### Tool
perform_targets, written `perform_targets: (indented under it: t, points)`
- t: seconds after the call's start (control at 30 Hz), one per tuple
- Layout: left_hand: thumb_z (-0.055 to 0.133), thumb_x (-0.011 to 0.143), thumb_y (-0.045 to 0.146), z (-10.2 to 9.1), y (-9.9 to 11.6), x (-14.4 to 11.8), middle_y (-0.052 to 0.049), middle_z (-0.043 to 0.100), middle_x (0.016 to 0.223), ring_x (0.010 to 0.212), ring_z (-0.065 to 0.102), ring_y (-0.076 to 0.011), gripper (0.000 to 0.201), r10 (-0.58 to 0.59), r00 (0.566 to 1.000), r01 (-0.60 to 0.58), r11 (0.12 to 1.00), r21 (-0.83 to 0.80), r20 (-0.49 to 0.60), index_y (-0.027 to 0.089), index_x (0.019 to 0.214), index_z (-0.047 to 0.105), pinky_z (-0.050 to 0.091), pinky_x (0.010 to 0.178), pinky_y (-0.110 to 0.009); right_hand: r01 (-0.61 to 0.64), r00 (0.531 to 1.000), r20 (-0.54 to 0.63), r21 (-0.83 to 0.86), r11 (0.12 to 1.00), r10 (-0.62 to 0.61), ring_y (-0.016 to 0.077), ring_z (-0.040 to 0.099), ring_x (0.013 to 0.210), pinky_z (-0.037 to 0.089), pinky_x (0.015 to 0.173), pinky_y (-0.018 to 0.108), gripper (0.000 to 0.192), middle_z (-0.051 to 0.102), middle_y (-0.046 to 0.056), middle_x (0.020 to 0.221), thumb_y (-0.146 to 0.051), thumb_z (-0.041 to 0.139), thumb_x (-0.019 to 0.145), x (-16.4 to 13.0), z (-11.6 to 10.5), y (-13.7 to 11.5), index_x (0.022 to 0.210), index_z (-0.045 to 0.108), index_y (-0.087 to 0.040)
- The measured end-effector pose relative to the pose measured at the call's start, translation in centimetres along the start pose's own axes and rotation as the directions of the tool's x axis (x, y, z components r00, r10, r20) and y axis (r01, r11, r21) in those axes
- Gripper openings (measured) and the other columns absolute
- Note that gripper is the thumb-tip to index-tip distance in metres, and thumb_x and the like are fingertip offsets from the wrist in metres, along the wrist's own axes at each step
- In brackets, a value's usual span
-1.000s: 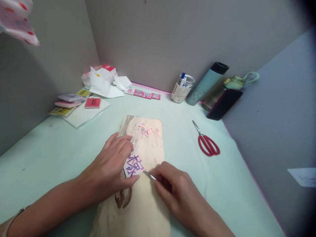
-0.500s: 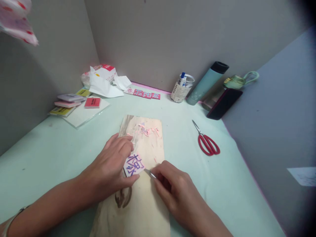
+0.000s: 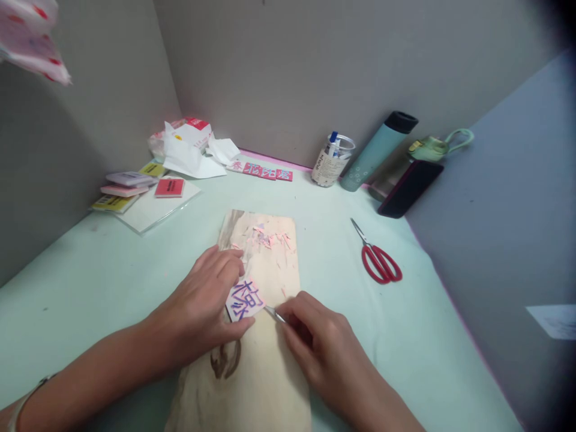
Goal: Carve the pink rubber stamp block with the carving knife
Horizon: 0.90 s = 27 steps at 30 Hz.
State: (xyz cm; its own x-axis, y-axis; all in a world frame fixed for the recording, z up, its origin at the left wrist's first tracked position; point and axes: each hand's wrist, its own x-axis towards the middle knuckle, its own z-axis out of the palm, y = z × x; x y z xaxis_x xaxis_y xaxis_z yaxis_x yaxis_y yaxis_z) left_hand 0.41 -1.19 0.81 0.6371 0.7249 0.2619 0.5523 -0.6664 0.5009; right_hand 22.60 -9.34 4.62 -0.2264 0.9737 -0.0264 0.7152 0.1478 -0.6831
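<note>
Left hand (image 3: 204, 303): fingers pressed down on the pink rubber stamp block (image 3: 244, 298), steadying it for cutting.
Right hand (image 3: 312, 339): pinching a carving knife (image 3: 273, 313), tip at the block's right edge.
Block: flat on the wooden board (image 3: 252, 366), mid-worktop (image 3: 90, 288).
Shavings (image 3: 269, 238): at the board's far end.
Room: scissors (image 3: 378, 259) well apart, right.

walls: plain grey panels (image 3: 315, 66), meeting in a corner
desk: pale mint top (image 3: 90, 282), pink strip along the back edge
light: soft, even, kinda dim
</note>
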Motion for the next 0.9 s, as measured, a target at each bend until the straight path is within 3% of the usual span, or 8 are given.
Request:
perform_targets:
  t: [0.43, 0.67, 0.9]
  points:
    - [0.071, 0.079, 0.029, -0.2, -0.2, 0.1, -0.008, 0.057, 0.112, 0.129, 0.051, -0.0347, 0.036, 0.016, 1.000, -0.016, 1.000, 0.006, 0.011, 0.024, 0.100, 0.042, 0.031, 0.116, -0.060, 0.062, 0.995, -0.076, -0.110, 0.992, -0.071, 0.0135, 0.057, 0.060, 0.042, 0.056, 0.025, 0.019, 0.062, 0.003, 0.084, -0.015, 0.044, 0.096, -0.2, 0.6, 0.0, 0.095, 0.062, -0.019]
    - [0.069, 0.078, 0.028, -0.5, -0.1, 0.5, -0.011, 0.057, 0.110, 0.125, 0.052, -0.0367, 0.034, 0.011, 1.000, -0.011, 1.000, 0.007, 0.022, 0.023, 0.101, 0.043, 0.039, 0.108, -0.061, 0.074, 0.990, -0.104, -0.205, 0.976, -0.097, 0.0146, 0.056, 0.059, 0.039, 0.055, 0.027, 0.019, 0.061, 0.003, 0.084, -0.012, 0.042, 0.096, -0.3, 1.2, -0.2, 0.094, 0.061, -0.019]
    - [0.070, 0.079, 0.027, -0.9, -0.7, 0.3, -0.011, 0.058, 0.122, 0.129, 0.051, -0.0349, 0.037, 0.016, 0.998, -0.013, 0.997, -0.071, 0.055, 0.025, 0.108, 0.047, 0.047, 0.104, -0.054, 0.166, 0.985, 0.017, -0.366, 0.916, -0.172, 0.0163, 0.055, 0.062, 0.035, 0.054, 0.029, 0.022, 0.062, 0.003, 0.086, -0.004, 0.046, 0.092, -0.1, 0.3, 0.3, 0.097, 0.062, -0.020]
